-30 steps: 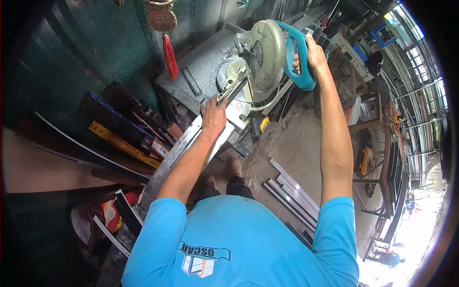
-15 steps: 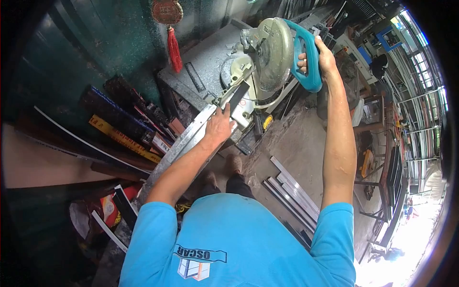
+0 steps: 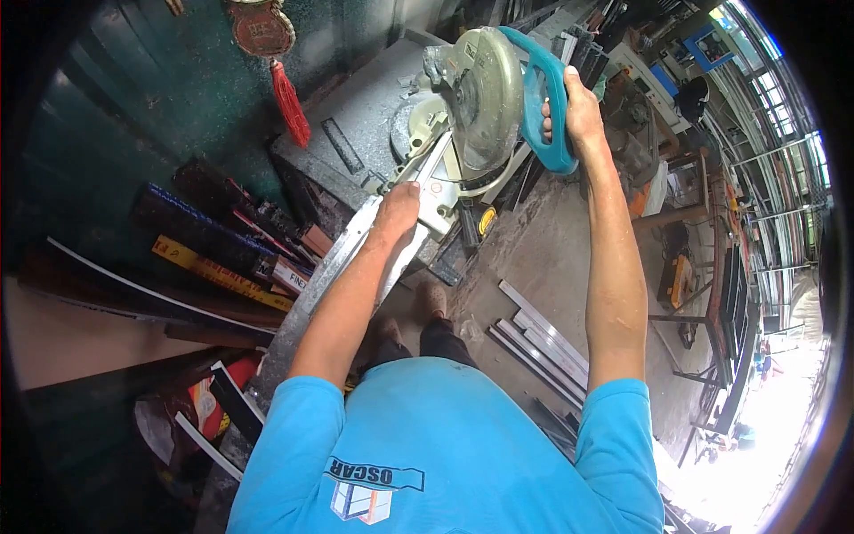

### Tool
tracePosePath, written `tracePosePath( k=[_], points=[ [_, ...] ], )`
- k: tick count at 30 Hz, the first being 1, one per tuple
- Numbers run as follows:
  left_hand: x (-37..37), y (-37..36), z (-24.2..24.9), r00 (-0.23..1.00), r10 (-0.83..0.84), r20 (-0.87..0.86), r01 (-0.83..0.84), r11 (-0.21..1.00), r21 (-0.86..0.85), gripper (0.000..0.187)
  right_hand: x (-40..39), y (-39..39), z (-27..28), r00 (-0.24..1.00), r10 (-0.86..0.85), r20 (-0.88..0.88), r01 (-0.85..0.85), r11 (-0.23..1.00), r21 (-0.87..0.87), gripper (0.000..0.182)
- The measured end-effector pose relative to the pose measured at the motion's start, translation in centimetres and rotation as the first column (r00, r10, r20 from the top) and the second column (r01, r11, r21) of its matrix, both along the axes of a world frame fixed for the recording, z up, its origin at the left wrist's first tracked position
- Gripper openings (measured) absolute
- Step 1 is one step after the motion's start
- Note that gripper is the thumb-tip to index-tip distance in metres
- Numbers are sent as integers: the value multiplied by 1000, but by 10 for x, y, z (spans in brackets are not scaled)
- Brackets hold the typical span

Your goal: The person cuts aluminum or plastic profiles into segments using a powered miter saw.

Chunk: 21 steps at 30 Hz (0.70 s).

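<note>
My right hand [image 3: 576,116] is wrapped round the teal handle [image 3: 536,107] of a miter saw, its fingers showing through the handle's opening. The saw's round blade guard [image 3: 487,98] stands raised over the saw base [image 3: 443,191]. My left hand [image 3: 398,212] is closed on a light metal profile [image 3: 433,160] that lies along the fence of the saw and points towards the blade. The undersides of the left fingers are hidden.
Dark and yellow profiles [image 3: 218,271] lean at the left by the wall. A red tassel [image 3: 289,105] hangs at the upper left. Several metal bars [image 3: 543,343] lie on the floor. A metal-framed table [image 3: 712,294] stands at the right.
My left hand has gone from spread over a dark piece at the saw to closed on a light profile there. The dark piece is out of sight. The view has shifted slightly.
</note>
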<state>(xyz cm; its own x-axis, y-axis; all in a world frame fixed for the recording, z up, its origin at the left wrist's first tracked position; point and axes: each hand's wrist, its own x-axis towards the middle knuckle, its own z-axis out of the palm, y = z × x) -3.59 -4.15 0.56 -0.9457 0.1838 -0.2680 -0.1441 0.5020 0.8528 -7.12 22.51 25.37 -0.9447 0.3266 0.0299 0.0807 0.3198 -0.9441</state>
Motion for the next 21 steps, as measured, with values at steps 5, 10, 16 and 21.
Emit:
tracePosePath(
  k=[5, 10, 16, 21],
  points=[
    [0, 1, 3, 999, 25, 45, -26, 999, 25, 49, 9, -1, -14, 1000, -9, -9, 9, 1000, 5, 64],
    [-8, 4, -17, 996, 27, -85, -24, 999, 40, 47, 14, -4, -20, 999, -20, -30, 21, 1000, 16, 66],
    [-8, 12, -6, 997, 67, 48, -71, 994, 82, 48, 16, -3, -21, 999, -21, -47, 21, 1000, 15, 69],
    [-9, 12, -23, 994, 90, -64, -85, 994, 70, 47, 15, -1, -25, 999, -14, -49, 15, 1000, 24, 70]
  ],
)
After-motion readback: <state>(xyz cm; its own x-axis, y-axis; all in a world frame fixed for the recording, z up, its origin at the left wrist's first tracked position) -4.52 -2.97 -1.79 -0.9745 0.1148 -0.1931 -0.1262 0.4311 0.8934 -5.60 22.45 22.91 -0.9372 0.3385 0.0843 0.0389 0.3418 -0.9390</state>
